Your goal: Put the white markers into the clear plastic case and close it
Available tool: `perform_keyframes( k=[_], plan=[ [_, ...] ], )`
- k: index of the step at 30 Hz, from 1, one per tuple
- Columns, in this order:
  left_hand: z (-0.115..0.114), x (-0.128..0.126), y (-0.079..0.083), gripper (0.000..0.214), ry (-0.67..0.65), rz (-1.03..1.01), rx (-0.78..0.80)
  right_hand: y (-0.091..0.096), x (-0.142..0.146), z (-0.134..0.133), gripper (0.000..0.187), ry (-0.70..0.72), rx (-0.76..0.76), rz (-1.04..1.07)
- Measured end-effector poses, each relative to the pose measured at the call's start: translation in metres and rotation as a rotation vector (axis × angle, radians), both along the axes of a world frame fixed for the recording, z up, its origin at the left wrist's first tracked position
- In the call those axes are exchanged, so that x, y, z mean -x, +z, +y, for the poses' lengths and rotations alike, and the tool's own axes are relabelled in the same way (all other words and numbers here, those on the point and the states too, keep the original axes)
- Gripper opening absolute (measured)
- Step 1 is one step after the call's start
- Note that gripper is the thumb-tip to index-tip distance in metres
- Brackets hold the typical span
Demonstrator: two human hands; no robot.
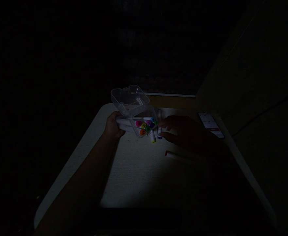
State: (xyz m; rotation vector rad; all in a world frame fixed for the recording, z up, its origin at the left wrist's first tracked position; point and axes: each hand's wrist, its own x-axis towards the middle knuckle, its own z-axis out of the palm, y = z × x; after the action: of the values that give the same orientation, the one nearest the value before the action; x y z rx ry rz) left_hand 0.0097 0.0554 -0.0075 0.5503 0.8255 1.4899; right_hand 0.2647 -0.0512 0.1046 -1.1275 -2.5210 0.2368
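Observation:
In dim light my left hand [113,126] is wrapped round the back of a clear plastic marker case [140,134]. The case lies on its side with its mouth turned right, and its hinged lid [129,98] stands open above. Several white markers with coloured ends show inside, among them a pink cap [138,123] and an orange cap [142,132]. My right hand [180,131] is by the case mouth, thumb and fingers apart, fingertips close to a green cap [156,122]. I see nothing held between them. Loose markers with a yellow end [153,141] and a purple end [160,137] lie beneath.
A red-ended marker [175,155] lies on the pale table [126,173], nearer me, partly in shadow. A lit phone [210,124] rests at the right edge. Behind the phone side rises a wall [264,82] with a dark cable [264,113]. The surroundings are very dark.

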Motion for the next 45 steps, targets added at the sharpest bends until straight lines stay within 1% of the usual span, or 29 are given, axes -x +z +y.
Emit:
perform_keyframes(
  k=[4, 6, 7, 11, 15, 19, 22, 27, 32, 35, 40, 45],
  plan=[
    [-0.001, -0.001, 0.002, 0.02, -0.023, 0.029, -0.038, -0.015, -0.007, 0.005, 0.045, -0.127, 0.288, -0.307],
    [-0.002, -0.001, 0.003, 0.019, -0.018, 0.028, -0.027, -0.021, -0.006, 0.009, 0.055, -0.163, 0.38, -0.405],
    [-0.002, -0.001, 0.003, 0.019, -0.02, 0.025, -0.024, -0.023, -0.004, 0.011, 0.057, -0.171, 0.398, -0.436],
    [-0.003, -0.002, 0.004, 0.02, -0.02, 0.001, -0.014, -0.028, 0.002, 0.015, 0.055, -0.189, 0.428, -0.529],
    [-0.002, -0.002, 0.004, 0.017, -0.002, -0.016, -0.012, -0.028, 0.005, 0.012, 0.044, -0.184, 0.446, -0.569],
    [0.0, -0.001, 0.003, 0.017, -0.002, -0.007, -0.013, -0.027, 0.007, 0.01, 0.037, -0.103, 0.407, -0.546],
    [0.001, 0.001, 0.001, 0.017, -0.011, 0.013, -0.004, -0.027, 0.011, 0.011, 0.029, -0.039, 0.424, -0.562],
    [0.001, 0.0, 0.001, 0.02, -0.007, 0.016, -0.007, -0.029, 0.022, 0.013, 0.024, -0.021, 0.454, -0.596],
    [-0.001, -0.001, 0.002, 0.019, -0.02, 0.004, -0.001, -0.022, 0.018, 0.015, 0.026, -0.03, 0.44, -0.528],
    [-0.002, 0.0, 0.002, 0.019, -0.019, 0.005, -0.005, -0.015, 0.009, 0.018, 0.026, -0.056, 0.389, -0.398],
    [-0.001, 0.002, 0.001, 0.017, -0.04, 0.019, -0.03, 0.003, -0.004, 0.019, 0.02, -0.12, 0.205, -0.076],
    [0.0, 0.001, 0.0, 0.016, -0.014, 0.006, -0.009, 0.021, -0.011, 0.009, 0.013, -0.081, 0.004, 0.146]
  ],
)
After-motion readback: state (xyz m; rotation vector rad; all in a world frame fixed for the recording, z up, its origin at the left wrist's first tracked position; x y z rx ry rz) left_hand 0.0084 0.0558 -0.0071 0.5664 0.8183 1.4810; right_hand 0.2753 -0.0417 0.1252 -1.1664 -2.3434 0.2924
